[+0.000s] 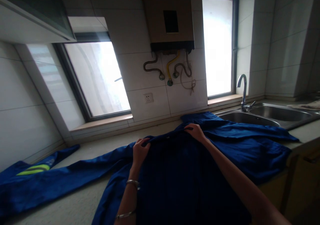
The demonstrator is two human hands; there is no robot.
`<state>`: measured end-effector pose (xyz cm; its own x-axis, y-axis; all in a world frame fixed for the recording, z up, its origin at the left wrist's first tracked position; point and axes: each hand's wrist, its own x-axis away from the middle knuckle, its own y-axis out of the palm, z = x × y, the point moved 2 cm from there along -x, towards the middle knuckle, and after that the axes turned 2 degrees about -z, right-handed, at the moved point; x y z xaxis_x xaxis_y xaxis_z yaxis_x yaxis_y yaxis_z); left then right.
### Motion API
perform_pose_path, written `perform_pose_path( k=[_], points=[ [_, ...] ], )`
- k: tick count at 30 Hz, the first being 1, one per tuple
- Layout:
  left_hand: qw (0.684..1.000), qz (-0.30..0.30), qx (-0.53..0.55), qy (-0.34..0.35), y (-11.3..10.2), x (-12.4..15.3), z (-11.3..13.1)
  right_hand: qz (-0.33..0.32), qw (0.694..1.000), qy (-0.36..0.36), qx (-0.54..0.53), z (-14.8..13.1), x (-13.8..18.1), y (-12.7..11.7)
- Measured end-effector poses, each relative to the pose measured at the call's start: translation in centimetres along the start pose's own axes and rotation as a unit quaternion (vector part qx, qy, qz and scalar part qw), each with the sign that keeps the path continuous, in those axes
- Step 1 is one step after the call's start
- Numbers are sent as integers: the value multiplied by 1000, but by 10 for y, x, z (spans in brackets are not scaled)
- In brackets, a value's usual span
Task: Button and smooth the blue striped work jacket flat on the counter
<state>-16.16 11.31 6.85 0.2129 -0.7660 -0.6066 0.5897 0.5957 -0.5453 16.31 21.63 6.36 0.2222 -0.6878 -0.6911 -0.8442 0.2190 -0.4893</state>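
Observation:
A dark blue jacket (175, 171) lies spread across the kitchen counter (82, 198), one sleeve stretching left and one right. My left hand (140, 150) is closed on the cloth at the jacket's far edge, left of the collar. My right hand (196, 131) pinches the same far edge on the right side. Both forearms reach over the jacket's body. A bracelet sits on my left wrist.
A second blue garment with a yellow-green reflective stripe (35, 169) lies at the counter's left end. A steel double sink (270, 116) with a tap (243, 91) is at the right. A water heater (170, 16) and pipes hang on the tiled wall between two windows.

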Motion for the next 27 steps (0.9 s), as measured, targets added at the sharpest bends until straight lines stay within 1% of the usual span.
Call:
perform_pose_path(
  k=[3,7,9,11,13,15,18,20,22,24,27],
  points=[
    [999,-17,40,-10,1,-3,-3,20,998,36,-55,0,1,5],
    [998,-7,62,-19,-1,-4,-5,41,996,16,-73,-3,0,5],
    [998,-9,61,-19,-2,-4,-5,35,997,30,-65,1,-2,4],
    [997,-31,61,-16,-1,-5,-5,19,996,57,-63,8,-4,2],
    [996,-65,65,-5,1,-6,-3,5,995,66,-70,11,-5,-1],
    [993,-90,70,15,0,-7,2,-17,997,38,-66,8,-4,-4],
    [990,-116,36,70,-6,-14,15,-73,996,-42,-14,-13,-3,-13],
    [979,-166,-18,120,-11,-22,25,-113,989,-97,24,-30,-2,-20],
    [960,-225,-60,155,-17,-32,33,-150,977,-142,48,-42,-1,-26],
    [950,-259,-72,162,-25,-43,37,-186,966,-167,63,-46,-1,-32],
    [939,-290,-78,164,-38,-53,38,-228,954,-175,83,-36,-6,-39]
  ],
)
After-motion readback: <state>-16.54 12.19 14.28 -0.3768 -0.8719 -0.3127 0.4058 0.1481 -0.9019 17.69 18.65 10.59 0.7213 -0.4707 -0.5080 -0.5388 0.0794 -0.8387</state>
